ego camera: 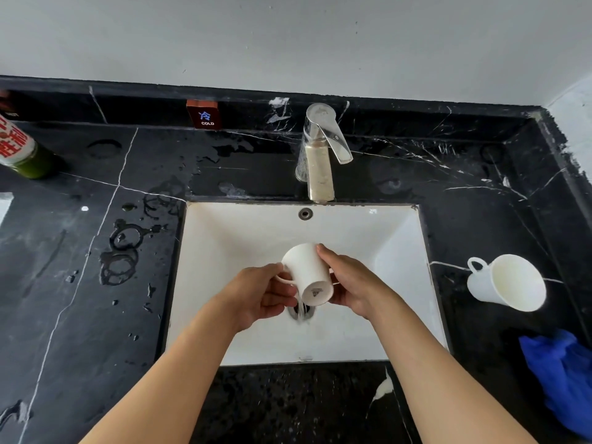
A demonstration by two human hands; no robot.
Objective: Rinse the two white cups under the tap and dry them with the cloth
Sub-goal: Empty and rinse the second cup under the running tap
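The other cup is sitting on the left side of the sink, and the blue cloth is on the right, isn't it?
Not quite. The head view shows the other cup on the counter to the right of the sink, not the left. The blue cloth is on the right, as you said.

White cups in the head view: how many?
2. One cup is held tilted over the sink by the left hand and right hand. The other cup lies on the counter, right of the sink.
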